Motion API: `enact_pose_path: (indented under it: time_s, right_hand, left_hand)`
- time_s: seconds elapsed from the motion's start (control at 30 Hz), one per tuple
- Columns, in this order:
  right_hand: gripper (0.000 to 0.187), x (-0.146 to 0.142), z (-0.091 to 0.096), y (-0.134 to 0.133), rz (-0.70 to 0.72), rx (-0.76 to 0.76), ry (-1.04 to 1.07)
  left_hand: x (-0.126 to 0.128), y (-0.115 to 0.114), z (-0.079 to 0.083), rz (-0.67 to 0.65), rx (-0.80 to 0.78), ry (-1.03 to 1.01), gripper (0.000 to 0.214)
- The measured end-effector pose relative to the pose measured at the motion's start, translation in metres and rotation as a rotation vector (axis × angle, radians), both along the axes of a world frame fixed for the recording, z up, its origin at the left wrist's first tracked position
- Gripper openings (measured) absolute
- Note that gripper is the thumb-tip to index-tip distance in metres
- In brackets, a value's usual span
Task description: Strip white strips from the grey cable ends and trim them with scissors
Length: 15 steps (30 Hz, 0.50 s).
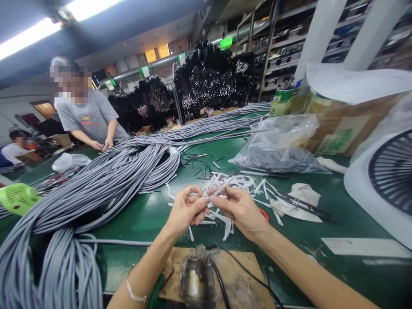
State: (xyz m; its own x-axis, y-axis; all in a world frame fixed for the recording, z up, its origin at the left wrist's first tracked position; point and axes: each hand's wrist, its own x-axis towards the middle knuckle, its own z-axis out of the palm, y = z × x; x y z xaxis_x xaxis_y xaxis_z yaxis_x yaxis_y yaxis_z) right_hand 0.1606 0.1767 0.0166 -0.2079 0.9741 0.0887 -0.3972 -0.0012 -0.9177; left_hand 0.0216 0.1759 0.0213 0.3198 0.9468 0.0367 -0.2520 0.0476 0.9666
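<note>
In the middle of the head view, my left hand (188, 208) and my right hand (238, 210) meet fingertip to fingertip over the table. The left fingers pinch what looks like the end of a grey cable, mostly covered by them. Between my right thumb and fingers is a thin whitish strip (222, 188), slanting up to the right. A single grey cable (119, 243) runs from the left and passes out of sight behind my left wrist. Loose white strips (228, 227) lie under and behind both hands.
Bundled grey cables (128, 171) cover the left of the green table (144, 219). A metal device on a wooden board (238, 274) stands close in front. Tweezers (305, 205), a plastic bag (280, 146) and a fan (380, 184) are right. Another person (86, 111) works across the table.
</note>
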Motion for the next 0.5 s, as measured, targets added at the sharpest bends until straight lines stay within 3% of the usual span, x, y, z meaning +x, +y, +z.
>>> enact_pose_path:
  time_s: [0.23, 0.5]
  right_hand:
    - [0.039, -0.008, -0.003, 0.002, -0.192, -0.042, 0.017]
    - [0.042, -0.016, -0.003, -0.003, -0.056, -0.076, 0.185]
  left_hand:
    - [0.002, -0.001, -0.005, 0.001, -0.025, -0.024, 0.046]
    - [0.009, 0.001, -0.003, 0.047, -0.05, -0.134, 0.048]
